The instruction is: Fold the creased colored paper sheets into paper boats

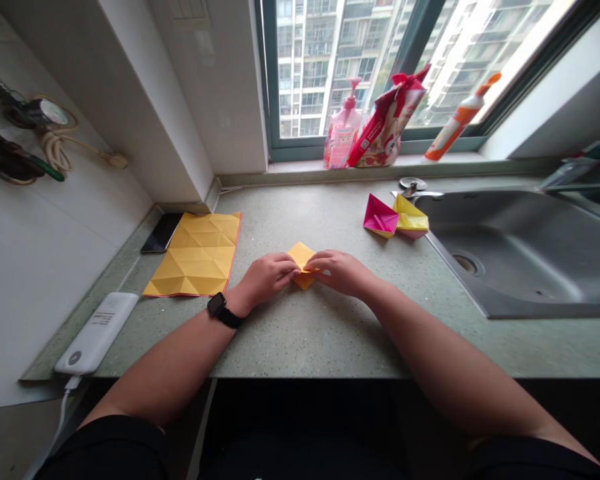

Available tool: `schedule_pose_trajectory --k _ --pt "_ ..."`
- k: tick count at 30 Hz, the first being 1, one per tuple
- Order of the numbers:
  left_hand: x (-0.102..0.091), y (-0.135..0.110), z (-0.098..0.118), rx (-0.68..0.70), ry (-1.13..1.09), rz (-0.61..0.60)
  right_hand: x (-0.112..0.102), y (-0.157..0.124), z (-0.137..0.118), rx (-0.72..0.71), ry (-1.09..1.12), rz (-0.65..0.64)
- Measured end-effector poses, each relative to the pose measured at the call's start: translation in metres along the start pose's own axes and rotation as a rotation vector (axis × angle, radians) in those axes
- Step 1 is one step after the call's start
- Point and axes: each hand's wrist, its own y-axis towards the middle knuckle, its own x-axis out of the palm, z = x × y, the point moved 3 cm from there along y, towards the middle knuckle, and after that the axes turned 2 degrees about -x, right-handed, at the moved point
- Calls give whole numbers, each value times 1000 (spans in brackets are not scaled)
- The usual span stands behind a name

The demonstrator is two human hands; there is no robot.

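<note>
A small folded piece of yellow origami paper (301, 253) lies on the countertop, its corners pointing toward and away from me. My left hand (270, 273), with a black watch (223, 309) on the wrist, pinches its left side. From the right, my right hand (337, 270) pinches the opposite side, so the fingertips of both hands nearly meet over the paper's middle. The fingers cover both side corners. Creased yellow sheets (200, 253) with red edges lie flat to the left of my left hand.
Magenta (380, 215) and yellow folded paper boats (411, 217) stand beside the steel sink (530, 253). A phone (161, 233) lies partly under the sheets. A white power bank (97, 333) with a cable sits near the front left edge. Pink pump bottle (343, 133) and other containers line the windowsill.
</note>
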Motion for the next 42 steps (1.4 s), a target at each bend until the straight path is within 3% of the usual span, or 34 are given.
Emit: schedule_pose_trajectory --k 10,19,26,35,42 --pt "-1 -5 3 7 98 -28 -5 -1 -2 64 -64 5" --pt "0 -6 0 -75 148 -9 -5 -5 0 45 -84 -5" --pt "-4 -10 10 -167 23 -6 -10 -4 -10 18 -60 -89" --pt "5 -3 0 -249 148 13 2 3 -7 245 -184 -39" --pt "13 3 -12 -251 300 64 6 5 -3 341 -228 -6"
